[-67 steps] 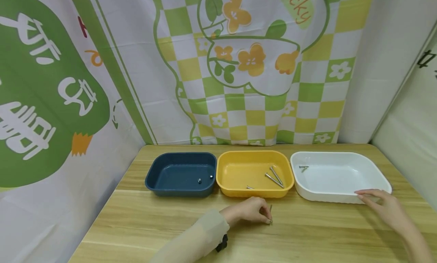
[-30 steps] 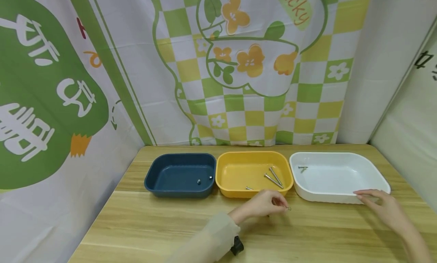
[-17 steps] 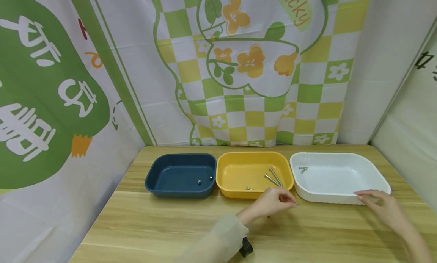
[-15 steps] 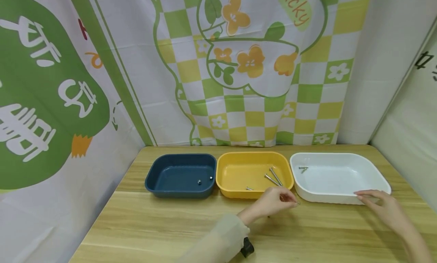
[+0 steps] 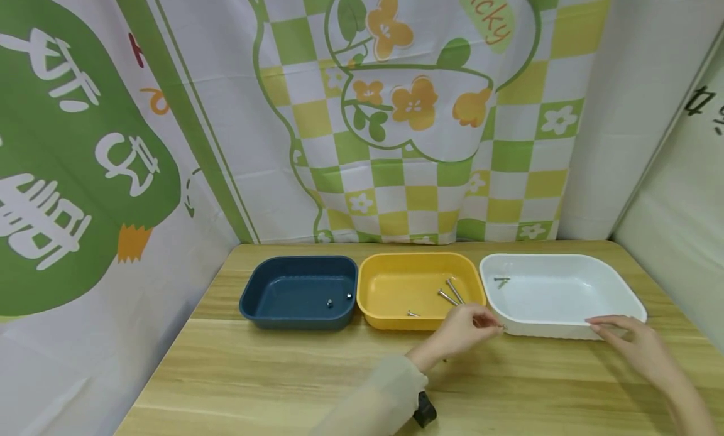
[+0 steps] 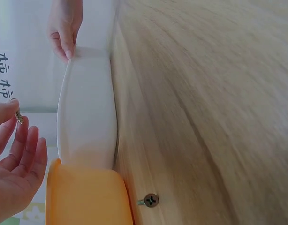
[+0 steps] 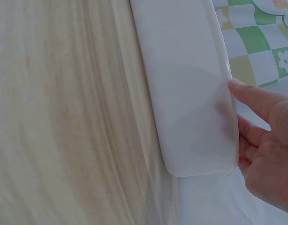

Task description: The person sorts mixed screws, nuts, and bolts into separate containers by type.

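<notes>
My left hand (image 5: 460, 329) pinches a small brass-coloured screw (image 6: 19, 117) between thumb and fingertips, close to the front left corner of the white tray (image 5: 560, 329). With thumb and fingers on either side of its wall, my right hand (image 5: 639, 342) grips that tray's front rim near the right end. A couple of small screws (image 5: 501, 279) lie inside it at the left. On the table below my left wrist is another screw (image 6: 151, 200), its cross-slotted head showing in the left wrist view.
Left of the white tray stands a yellow tray (image 5: 390, 323) with two long bolts (image 5: 450, 292) and a shorter screw (image 5: 413, 313). Beside that, a dark blue tray (image 5: 300, 325) holds two nuts (image 5: 330, 303). A patterned curtain (image 5: 418, 203) hangs behind the wooden table (image 5: 237, 373).
My left hand has lifted the small screw off the table in front of the yellow tray and carried it right, toward the white tray. My right hand has stayed on the rim.
</notes>
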The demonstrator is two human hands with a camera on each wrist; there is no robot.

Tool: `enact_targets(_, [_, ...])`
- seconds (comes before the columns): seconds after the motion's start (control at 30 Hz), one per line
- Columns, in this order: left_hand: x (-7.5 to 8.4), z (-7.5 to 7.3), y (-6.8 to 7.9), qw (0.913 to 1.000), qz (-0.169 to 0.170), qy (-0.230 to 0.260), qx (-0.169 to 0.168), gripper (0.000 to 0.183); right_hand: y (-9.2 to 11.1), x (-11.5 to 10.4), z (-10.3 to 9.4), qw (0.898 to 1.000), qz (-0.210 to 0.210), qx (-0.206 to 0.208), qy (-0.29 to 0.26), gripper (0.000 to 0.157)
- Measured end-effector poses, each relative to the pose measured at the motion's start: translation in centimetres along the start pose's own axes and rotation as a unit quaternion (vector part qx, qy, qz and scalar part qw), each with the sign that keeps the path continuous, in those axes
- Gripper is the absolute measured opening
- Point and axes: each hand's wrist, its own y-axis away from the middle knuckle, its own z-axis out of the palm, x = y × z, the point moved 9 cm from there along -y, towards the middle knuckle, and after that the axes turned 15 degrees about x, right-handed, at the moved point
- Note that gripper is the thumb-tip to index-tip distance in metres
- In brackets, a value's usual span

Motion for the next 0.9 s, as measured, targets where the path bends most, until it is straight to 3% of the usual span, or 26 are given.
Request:
enact_targets(0.3, [0.3, 0.5, -0.9, 0.9996, -0.013, -0.005, 0.026, 0.007, -0.2, -0.2, -0.1, 1.0, -0.01, 0.005, 0.0, 0.011])
enact_targets(0.5, [0.4, 1.1, -1.5, 0.9994, 0.002, -0.021, 0.026, 0.008, -0.3, -0.1, 0.0, 1.0, -0.011, 0.004, 0.004, 0.01])
enact_targets(0.9, [0.4, 2.4, -3.1, 0.9977, 0.001, -0.064, 0.023, 0.009, -0.1, 0.2, 0.0, 1.0, -0.003, 0.001, 0.011, 0.011])
